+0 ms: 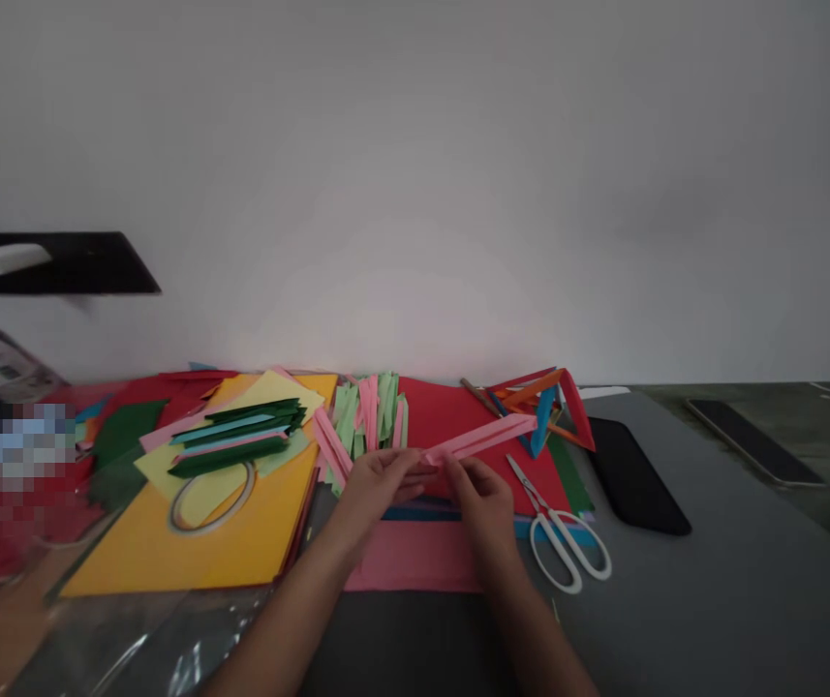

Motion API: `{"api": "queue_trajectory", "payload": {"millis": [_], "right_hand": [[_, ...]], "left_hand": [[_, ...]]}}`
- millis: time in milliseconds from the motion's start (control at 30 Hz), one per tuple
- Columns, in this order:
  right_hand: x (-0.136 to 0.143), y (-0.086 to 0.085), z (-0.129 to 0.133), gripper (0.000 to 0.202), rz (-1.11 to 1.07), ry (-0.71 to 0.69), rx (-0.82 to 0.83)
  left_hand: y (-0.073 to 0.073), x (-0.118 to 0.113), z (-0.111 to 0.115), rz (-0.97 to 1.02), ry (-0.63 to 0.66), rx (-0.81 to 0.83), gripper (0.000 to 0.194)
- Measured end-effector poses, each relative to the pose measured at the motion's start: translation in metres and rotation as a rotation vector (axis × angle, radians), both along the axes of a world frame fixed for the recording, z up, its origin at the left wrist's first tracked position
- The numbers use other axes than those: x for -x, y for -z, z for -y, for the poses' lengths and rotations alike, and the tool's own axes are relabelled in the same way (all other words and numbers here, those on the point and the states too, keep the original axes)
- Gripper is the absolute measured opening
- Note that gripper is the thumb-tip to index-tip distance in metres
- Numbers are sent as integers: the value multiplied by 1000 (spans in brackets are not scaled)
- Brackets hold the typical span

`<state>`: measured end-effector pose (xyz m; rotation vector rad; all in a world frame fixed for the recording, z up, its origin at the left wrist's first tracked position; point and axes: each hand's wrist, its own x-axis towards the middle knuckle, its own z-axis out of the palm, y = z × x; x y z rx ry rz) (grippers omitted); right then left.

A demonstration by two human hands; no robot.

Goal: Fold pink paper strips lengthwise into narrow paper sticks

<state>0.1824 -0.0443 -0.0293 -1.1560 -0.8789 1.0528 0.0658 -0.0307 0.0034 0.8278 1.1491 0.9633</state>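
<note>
A folded pink paper strip is pinched between my two hands, its long end slanting up to the right. My left hand has thumb and fingers closed on the strip's near end. My right hand grips it just beside, fingertips close to the left ones. Beneath lie red paper and pink paper. White-handled scissors rest right of my right hand, blades pointing up and left. Pale green strips and more pink strips lie behind my left hand.
Yellow paper at left bears dark green folded strips and a roll of tape. Orange, blue and red folded strips stand at back right. A black phone-like object lies beyond the scissors. Clear plastic covers the front left.
</note>
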Motion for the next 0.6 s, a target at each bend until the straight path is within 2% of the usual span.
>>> {"api": "queue_trajectory", "payload": {"millis": [133, 167, 300, 333, 467, 600], "right_hand": [[0, 5, -2, 29, -43, -49, 47], [0, 6, -2, 28, -37, -20, 51], [1, 4, 1, 25, 93, 262, -61], [1, 3, 3, 25, 153, 265, -102], [4, -1, 9, 25, 374, 67, -162], [5, 1, 9, 19, 422, 24, -155]], "left_hand": [[4, 0, 0, -32, -24, -51, 23], [5, 0, 0, -41, -28, -67, 23], [5, 2, 1, -102, -35, -137, 20], [5, 2, 1, -121, -27, -160, 19], [3, 2, 2, -163, 24, -226, 20], [2, 1, 2, -177, 37, -249, 23]]}}
